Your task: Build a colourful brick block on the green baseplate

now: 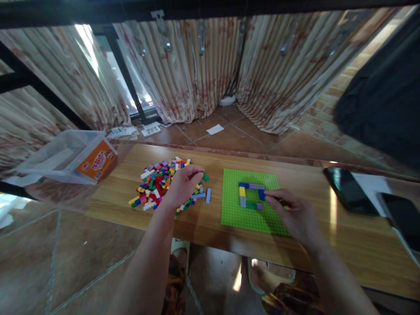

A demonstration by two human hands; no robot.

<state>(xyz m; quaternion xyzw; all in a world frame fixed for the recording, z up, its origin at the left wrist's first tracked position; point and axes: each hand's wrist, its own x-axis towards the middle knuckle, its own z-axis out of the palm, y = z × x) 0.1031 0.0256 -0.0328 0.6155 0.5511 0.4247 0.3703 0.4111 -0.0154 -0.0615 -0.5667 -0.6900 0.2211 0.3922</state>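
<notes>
A green studded baseplate [232, 210] lies on the bench with a rectangular outline of toy bricks on it. Yellow bricks [242, 192] form part of its left side, and a purple brick [259, 206] marks the lower right corner. My right hand [297, 214] pinches a dark blue brick [261, 194] at the outline's right side; whether it is pressed down I cannot tell. Over the edge of a colourful brick pile [159, 177], my left hand [184, 184] is closed, with a green brick [205, 176] at its fingertips. Beside it lies a light blue brick [208, 195].
A clear plastic tub [62, 164] with an orange label stands beyond the bench's left end. On the right of the wooden bench [203, 223] are a dark phone-like slab [349, 190], white paper [369, 188] and another dark device [402, 216]. Curtains [183, 74] hang behind.
</notes>
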